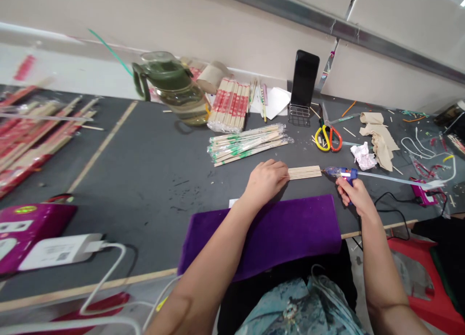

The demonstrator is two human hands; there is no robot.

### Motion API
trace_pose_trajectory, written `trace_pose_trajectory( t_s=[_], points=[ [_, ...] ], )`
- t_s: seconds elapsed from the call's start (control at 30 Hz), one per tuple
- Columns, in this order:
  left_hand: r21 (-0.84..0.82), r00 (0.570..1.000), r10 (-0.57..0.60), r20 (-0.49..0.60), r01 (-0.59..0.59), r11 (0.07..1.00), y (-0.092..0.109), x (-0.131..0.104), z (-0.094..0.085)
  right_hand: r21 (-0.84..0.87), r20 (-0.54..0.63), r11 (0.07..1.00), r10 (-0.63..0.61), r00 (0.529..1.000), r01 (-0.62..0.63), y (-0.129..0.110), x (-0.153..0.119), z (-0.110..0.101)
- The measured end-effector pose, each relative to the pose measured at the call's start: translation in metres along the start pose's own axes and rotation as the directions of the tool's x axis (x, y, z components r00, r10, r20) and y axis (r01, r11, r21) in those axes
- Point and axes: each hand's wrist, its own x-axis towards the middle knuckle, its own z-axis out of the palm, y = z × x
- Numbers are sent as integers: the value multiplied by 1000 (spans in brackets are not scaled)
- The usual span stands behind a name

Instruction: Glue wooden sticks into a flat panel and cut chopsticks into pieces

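My left hand [267, 180] is closed over one end of a flat row of wooden chopsticks [305, 172] on the grey tabletop. The other ends stick out to the right, side by side. In my right hand [354, 194] is a blue glue gun [341, 173], gripped by its handle. Its nozzle points left, right by the free chopstick ends; whether it touches them I cannot tell. A long clear glue stick [388, 179] runs out of the gun's back. Under my left forearm, a purple cloth [290, 233] lies along the table's front edge.
Behind my hands lie wrapped chopsticks [250, 143], scissors [329, 134] and a propped phone [305, 78]. A glass jug [178, 92] stands at the back. Purple power strips [423, 194] sit right and left, with loose cables. More chopstick packs [39, 136] are at far left.
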Motion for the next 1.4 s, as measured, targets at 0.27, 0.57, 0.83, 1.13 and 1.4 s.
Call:
trace_pose_trajectory(
  t_s=[0.27, 0.57, 0.83, 1.13, 1.4],
  points=[
    [5, 998, -59, 9, 59, 998, 6, -1, -4, 36, 96, 999, -1, 995, -2, 1, -3, 24],
    [-12, 993, -110, 35, 110, 994, 8, 0, -4, -51, 220, 996, -54, 974, 67, -2, -1, 60],
    [-28, 995, -98, 23, 99, 995, 8, 0, -5, -122, 233, 989, -50, 971, 81, -3, 0, 65],
    [5, 994, -103, 34, 103, 995, 9, -1, -6, -123, 220, 989, -53, 974, 82, -4, 0, 61],
    [20, 995, -95, 43, 94, 995, 8, -1, -5, -104, 196, 993, -27, 980, 49, -6, 0, 45]
  ],
)
